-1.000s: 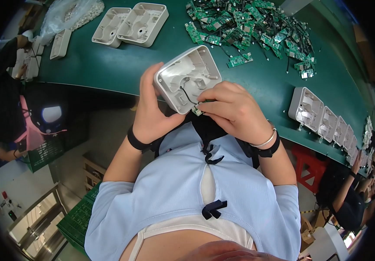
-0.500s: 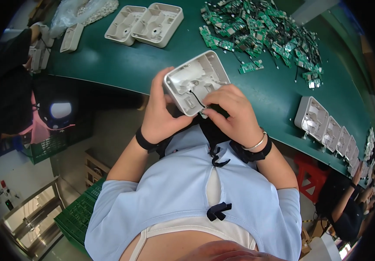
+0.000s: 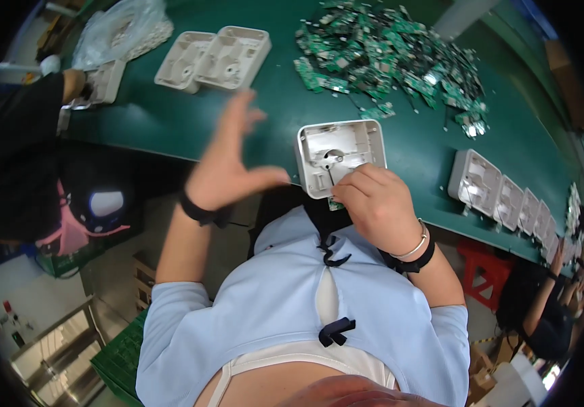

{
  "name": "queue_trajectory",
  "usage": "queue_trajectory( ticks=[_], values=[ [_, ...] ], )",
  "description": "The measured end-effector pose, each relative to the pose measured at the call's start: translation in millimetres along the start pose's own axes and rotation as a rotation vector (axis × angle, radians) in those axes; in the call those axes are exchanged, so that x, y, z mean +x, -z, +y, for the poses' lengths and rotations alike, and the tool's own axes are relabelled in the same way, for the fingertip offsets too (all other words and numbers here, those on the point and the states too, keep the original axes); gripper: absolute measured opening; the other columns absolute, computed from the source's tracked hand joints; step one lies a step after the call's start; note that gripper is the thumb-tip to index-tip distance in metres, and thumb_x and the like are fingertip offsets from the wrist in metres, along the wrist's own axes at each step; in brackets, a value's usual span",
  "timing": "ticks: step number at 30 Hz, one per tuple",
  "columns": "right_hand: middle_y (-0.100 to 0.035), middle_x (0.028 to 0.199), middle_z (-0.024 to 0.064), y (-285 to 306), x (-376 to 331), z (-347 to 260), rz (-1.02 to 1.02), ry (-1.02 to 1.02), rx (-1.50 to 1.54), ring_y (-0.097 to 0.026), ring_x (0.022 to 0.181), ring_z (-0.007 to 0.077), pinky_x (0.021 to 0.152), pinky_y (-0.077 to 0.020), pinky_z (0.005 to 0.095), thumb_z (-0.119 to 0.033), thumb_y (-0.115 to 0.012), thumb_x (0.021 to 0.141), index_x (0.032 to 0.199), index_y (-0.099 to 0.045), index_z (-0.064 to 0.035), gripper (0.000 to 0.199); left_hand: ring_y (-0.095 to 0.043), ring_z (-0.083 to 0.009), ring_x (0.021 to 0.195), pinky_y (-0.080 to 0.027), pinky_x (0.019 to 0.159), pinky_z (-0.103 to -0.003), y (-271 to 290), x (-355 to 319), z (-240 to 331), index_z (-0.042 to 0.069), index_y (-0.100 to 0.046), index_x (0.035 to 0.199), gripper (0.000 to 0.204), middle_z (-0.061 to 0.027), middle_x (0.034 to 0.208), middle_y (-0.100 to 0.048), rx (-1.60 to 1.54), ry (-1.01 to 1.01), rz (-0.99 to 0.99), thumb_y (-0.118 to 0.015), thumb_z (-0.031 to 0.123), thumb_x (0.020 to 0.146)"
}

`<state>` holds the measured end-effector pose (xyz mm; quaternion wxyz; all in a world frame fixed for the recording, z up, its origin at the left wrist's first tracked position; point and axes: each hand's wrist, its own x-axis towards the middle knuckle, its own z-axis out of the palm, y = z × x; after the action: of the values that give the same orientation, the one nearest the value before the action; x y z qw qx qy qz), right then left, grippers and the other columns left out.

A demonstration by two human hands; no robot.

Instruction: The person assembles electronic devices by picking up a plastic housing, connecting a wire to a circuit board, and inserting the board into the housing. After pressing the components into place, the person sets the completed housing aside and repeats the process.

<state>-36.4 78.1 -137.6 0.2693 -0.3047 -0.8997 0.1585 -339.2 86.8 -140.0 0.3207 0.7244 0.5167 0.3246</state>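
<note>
My right hand [image 3: 373, 203] grips the casing [image 3: 340, 156] at the table's [image 3: 170, 122] near edge; my left hand [image 3: 227, 166], earlier holding it, has let go and lifted, fingers spread

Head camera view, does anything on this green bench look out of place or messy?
Mostly orderly. The circuit boards lie in a loose, tangled heap, a few strays spreading toward the white housing under the right hand. The left hand is lifted, open.
</note>
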Motion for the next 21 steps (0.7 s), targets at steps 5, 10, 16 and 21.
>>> queue_trajectory(
  ticks=[5,10,16,21],
  values=[
    [-0.07,0.091,0.0046,31.7,-34.3,15.8,0.027,-0.135,-0.131,-0.067,0.084,0.0261,0.069,-0.0542,0.0385,0.001,-0.076,0.074,0.091,-0.074,-0.0064,0.019,-0.048,-0.0488,0.143,-0.041,0.117,-0.054,45.6,39.6,-42.2,-0.002,-0.042,0.156,0.11,-0.0322,0.157,-0.046,0.778,-0.049,0.36,-0.093,0.054,0.076],
    [-0.069,0.09,0.0068,51.4,-61.6,32.3,0.055,-0.248,-0.255,-0.065,0.082,0.0292,0.07,-0.0543,0.0403,0.002,-0.077,0.079,0.091,-0.073,-0.0042,0.014,-0.055,-0.0451,0.137,-0.04,0.115,-0.057,55.1,63.9,-55.5,0.0,-0.058,0.145,0.098,-0.0283,0.146,-0.058,0.971,0.292,0.223,-0.08,0.07,0.081],
    [-0.069,0.091,0.0077,54.4,-76.0,39.4,0.065,-0.331,-0.319,-0.065,0.084,0.0307,0.07,-0.054,0.0414,-0.001,-0.078,0.085,0.092,-0.072,-0.0029,0.01,-0.063,-0.0403,0.127,-0.041,0.112,-0.059,42.6,74.5,-53.3,0.0,-0.07,0.128,0.083,-0.0239,0.134,-0.067,0.861,0.395,0.183,-0.077,0.069,0.083],
    [-0.069,0.091,0.0078,52.7,-80.3,42.4,0.063,-0.34,-0.323,-0.065,0.085,0.0308,0.071,-0.0539,0.0416,0.0,-0.077,0.085,0.094,-0.072,-0.0029,0.011,-0.064,-0.0424,0.122,-0.046,0.107,-0.057,26.6,53.4,-42.7,-0.002,-0.073,0.116,0.069,-0.0257,0.128,-0.068,0.742,0.295,0.266,-0.082,0.057,0.082]
  ],
)
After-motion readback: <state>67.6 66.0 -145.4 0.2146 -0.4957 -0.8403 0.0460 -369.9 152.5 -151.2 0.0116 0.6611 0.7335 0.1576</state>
